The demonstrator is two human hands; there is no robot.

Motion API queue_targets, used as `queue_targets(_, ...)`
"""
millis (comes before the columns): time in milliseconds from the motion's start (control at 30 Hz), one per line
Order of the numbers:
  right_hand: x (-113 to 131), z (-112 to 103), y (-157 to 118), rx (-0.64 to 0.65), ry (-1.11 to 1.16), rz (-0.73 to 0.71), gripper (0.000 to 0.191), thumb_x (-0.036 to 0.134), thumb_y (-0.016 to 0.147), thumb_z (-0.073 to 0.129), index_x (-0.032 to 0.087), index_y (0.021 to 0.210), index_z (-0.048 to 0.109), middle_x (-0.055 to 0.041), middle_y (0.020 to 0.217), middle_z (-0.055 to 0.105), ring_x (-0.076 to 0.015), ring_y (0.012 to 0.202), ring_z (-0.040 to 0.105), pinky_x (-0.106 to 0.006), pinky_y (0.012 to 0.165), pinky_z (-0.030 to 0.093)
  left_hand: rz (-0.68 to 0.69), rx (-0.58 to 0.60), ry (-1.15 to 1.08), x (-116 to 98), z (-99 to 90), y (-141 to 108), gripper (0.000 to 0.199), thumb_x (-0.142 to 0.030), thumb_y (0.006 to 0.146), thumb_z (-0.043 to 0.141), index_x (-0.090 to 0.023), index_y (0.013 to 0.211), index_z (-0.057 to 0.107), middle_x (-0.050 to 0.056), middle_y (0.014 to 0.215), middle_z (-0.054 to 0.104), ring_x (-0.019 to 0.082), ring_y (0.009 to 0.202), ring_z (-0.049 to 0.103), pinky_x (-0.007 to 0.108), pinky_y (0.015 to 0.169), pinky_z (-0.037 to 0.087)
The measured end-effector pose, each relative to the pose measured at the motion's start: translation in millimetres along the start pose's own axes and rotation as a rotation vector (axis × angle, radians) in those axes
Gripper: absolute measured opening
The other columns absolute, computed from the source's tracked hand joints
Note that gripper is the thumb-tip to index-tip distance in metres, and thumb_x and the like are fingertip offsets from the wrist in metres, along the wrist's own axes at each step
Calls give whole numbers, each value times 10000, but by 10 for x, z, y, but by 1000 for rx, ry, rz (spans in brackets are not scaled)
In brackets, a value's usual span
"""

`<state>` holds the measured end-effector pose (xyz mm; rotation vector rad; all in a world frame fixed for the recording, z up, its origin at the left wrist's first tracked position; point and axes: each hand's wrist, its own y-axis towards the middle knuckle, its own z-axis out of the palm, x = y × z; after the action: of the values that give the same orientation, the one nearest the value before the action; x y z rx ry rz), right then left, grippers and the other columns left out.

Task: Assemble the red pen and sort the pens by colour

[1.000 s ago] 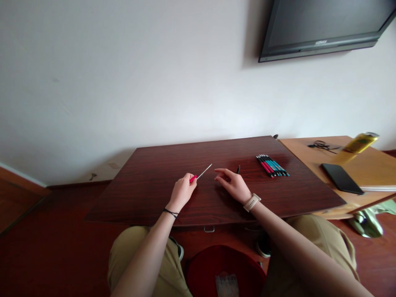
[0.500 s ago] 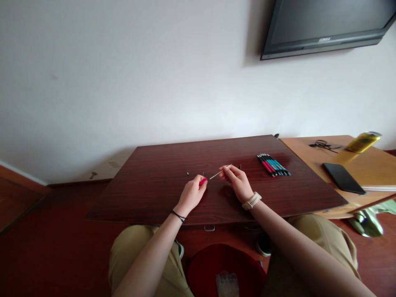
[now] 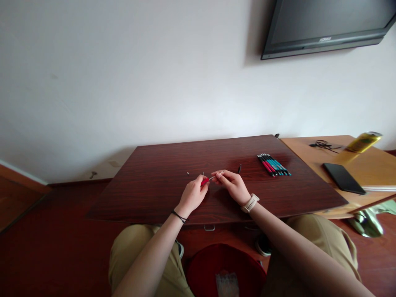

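Two hands meet over the counter [image 3: 161, 165], left of the pen row [image 3: 274, 165]. Left hand [image 3: 192, 194]: fingers clamped on the red barrel [image 3: 204, 181], well left of the pen row. Right hand [image 3: 235, 186]: fingers pinched on the thin pale rod [image 3: 212, 177], which lies between the pen row and the barrel; its far end meets or nearly meets the barrel, contact not confirmable. For good execution, brace the barrel, align the rod with its axis, and move it only along that line with light force; a skewed rod would likely catch. Avoid knocking the black piece [image 3: 239, 168] near the pen row's left side, or the small white piece [image 3: 187, 173] well left of it.
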<state>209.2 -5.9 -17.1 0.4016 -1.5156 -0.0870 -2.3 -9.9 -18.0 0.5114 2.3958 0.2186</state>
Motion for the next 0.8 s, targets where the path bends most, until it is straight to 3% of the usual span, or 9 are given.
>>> queue_targets(133,53,-18,-8,-152,-46,-30,425,626,1015,647,231,1086,786,-88,953,779,-244,852,702,-382,809,595,-22,-9,29,-4,-10,3,105,-270,1080,555,-229,1094,651,74,991,804,253,910,783,308,809,547)
queue_targets(233,57,-54,2,-196,-32,-36,436,633,1020,633,228,1087,780,-91,955,776,-242,840,689,-387,801,592,-22,-5,33,-2,-11,7,109,-272,1084,551,-232,1084,653,68,971,801,241,885,781,297,798,544)
queue_targets(333,37,-61,6,-140,-3,-18,413,609,1021,650,226,1089,787,-87,962,784,-234,842,689,-372,803,577,-19,-1,32,-4,-8,7,118,-275,1089,544,-230,1088,653,68,969,799,243,889,779,300,802,542)
queue_targets(567,-52,-11,8,142,-40,-5,384,563,1028,660,225,1093,828,-73,1064,811,-236,929,723,-365,892,567,42,35,2,-39,-26,-10,89,-229,1065,558,-221,1076,646,90,1082,798,252,976,774,316,853,555)
queue_targets(667,-80,-22,19,161,-49,-2,396,563,1031,653,221,1107,837,-66,1019,811,-237,932,723,-359,899,563,97,61,-17,-47,-26,-18,152,-222,1079,518,-213,1047,666,105,1121,791,258,1021,765,334,897,565)
queue_targets(800,-61,-35,22,174,-38,2,396,573,1023,659,223,1052,841,-62,974,801,-239,915,715,-360,888,561,126,81,-77,-44,-18,-21,235,-223,1096,482,-223,1171,705,101,1243,778,253,1133,748,354,1000,567)
